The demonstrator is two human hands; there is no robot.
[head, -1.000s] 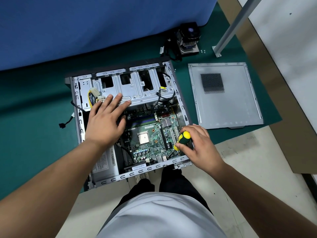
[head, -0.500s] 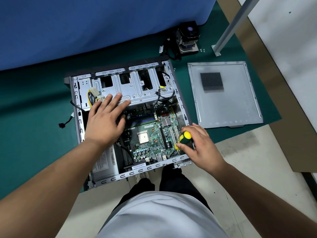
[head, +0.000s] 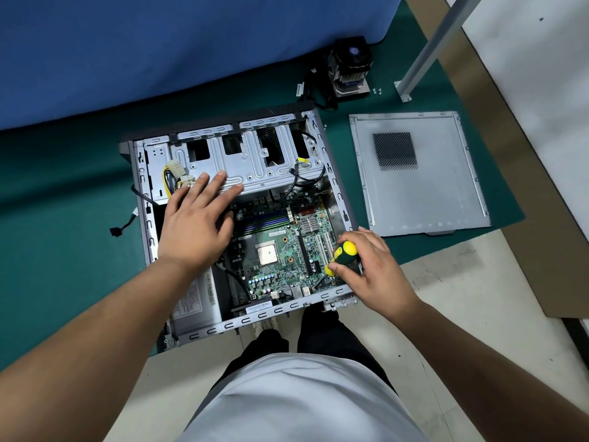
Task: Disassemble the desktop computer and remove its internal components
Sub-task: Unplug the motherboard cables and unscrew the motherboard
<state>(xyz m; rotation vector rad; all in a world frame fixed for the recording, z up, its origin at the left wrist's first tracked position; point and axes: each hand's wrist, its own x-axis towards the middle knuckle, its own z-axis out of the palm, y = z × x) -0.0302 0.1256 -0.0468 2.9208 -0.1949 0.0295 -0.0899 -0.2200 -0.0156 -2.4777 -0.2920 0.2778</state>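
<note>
Your left hand [head: 194, 228] lay flat, fingers spread, on the drive cage [head: 248, 161] — bracing the open computer case [head: 141, 199] on the green mat [head: 63, 218], I judge. Your right hand [head: 366, 269] pinched the screwdriver [head: 342, 253], its tip at the motherboard [head: 280, 250] corner — likely a mounting screw.

A repair workshop or electronics lab: an opened computer case [head: 242, 224] lies on a green mat [head: 63, 244] covering the surface, its side panel [head: 424, 193] and a removed cooler [head: 350, 68] laid apart beside loose screws [head: 377, 90]. A blue partition [head: 159, 43] stands behind, with a metal post [head: 430, 49] bolted down.
</note>
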